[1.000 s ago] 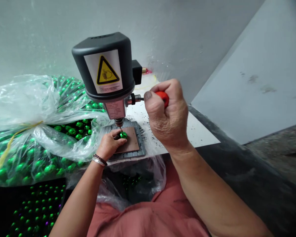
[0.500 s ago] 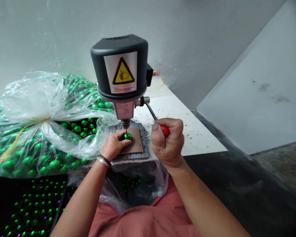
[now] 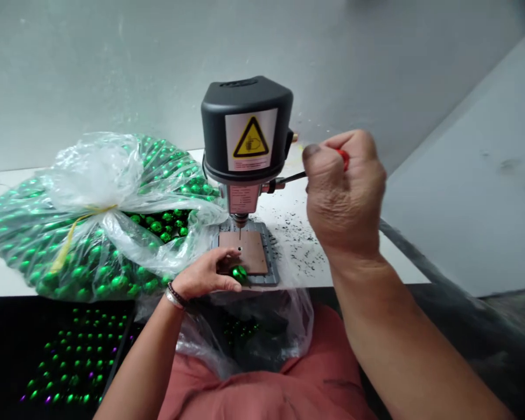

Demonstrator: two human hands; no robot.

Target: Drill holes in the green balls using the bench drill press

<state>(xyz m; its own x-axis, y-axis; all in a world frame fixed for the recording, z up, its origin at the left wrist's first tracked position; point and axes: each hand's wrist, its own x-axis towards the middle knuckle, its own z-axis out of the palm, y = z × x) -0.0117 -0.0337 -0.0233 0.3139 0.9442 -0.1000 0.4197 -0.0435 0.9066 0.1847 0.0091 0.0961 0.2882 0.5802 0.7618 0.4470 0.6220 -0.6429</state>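
A small drill press (image 3: 247,128) with a black head stands in front of me, its thin bit above a brown board (image 3: 251,248) with a dark hole. My right hand (image 3: 347,192) is closed around the red knob (image 3: 345,158) of the press's raised lever (image 3: 294,177). My left hand (image 3: 207,273) is at the board's front left, thumb and fingers spread. A shiny green ball (image 3: 239,274) sits at the thumb by the board's front edge, the fingers apart from its top. Whether other fingers touch it underneath is hidden.
Left of the press lies a tied clear plastic bag (image 3: 100,233) full of green balls. Dark shavings (image 3: 297,239) litter the white table (image 3: 402,271). Below the front edge hangs an open plastic bag (image 3: 300,324) with green balls inside. More green balls (image 3: 79,356) sit low at left.
My right hand has swung the lever up, and the bit has risen clear of the ball. My left hand has brought the ball toward me, off the board's middle, and its fingers have spread.
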